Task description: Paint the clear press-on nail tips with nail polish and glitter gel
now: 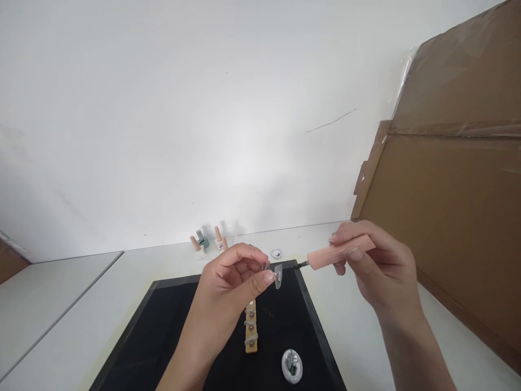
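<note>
My left hand (pixel 244 279) pinches a small metal-looking holder between thumb and fingertips. A translucent false nail (pixel 278 276) stands out from its right end. My right hand (pixel 378 266) is closed around the pink handle of a nail polish brush (pixel 328 257). The dark bristle tip points left at the nail, a small gap away from it. Below my left hand lies a wooden nail stand (pixel 251 328) on the black mat, with several nail tips on round metal knobs; its far end is partly hidden.
A black mat (pixel 285 320) covers the near white table (pixel 134 304). An oval white dish (pixel 292 366) with dark contents lies at its front right. Several polish bottles (pixel 199 247) and a small round white lid-like piece (pixel 276 253) stand behind. Cardboard (pixel 456 206) rises on the right.
</note>
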{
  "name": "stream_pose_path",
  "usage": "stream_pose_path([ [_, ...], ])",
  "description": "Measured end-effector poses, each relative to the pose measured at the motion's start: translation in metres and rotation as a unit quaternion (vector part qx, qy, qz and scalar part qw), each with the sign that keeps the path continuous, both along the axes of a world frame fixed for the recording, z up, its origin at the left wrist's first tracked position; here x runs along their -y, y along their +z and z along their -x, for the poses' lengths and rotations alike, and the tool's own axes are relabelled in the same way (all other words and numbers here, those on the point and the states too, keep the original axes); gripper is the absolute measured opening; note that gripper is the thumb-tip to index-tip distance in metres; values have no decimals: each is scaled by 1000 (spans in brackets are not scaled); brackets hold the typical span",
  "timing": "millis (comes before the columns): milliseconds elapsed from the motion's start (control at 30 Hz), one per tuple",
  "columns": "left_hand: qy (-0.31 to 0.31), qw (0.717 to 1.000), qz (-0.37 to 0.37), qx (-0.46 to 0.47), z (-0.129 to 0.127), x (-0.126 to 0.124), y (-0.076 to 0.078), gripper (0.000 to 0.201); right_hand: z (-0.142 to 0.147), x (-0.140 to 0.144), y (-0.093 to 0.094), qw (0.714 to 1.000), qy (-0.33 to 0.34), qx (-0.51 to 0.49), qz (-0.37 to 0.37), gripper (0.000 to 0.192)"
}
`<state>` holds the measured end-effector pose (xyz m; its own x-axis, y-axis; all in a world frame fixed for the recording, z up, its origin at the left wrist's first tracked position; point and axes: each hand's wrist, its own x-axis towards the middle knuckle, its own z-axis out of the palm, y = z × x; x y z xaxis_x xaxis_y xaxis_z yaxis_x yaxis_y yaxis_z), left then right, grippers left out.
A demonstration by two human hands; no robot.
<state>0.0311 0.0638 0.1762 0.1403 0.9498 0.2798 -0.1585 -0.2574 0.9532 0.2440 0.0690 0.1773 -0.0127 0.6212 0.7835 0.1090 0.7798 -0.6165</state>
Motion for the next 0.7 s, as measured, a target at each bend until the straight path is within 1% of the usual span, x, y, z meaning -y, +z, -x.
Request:
stream_pose_path([
  [67, -18, 999, 37, 34, 1, -1, 1, 9, 0, 0, 0, 1000, 0, -1, 0, 15],
  [133, -36, 996, 57, 59, 3, -1, 3, 8, 0, 0, 0, 1000, 2, -1, 2, 15],
  [300, -57, 991, 97, 78, 3, 1, 8, 6, 0, -1, 0, 1000, 2, 3, 1, 14],
  [467, -66, 989, 92, 95, 2, 2, 9, 10, -1, -1, -1, 1000, -1, 3, 2, 16],
  [600, -75, 989, 86, 91, 1, 2, 10, 12, -2, 0, -1, 1000, -2, 1, 6, 15],
  [700, -69, 989, 95, 87, 0, 2, 11, 12, -1, 0, 0, 1000, -3, 0, 5, 15],
])
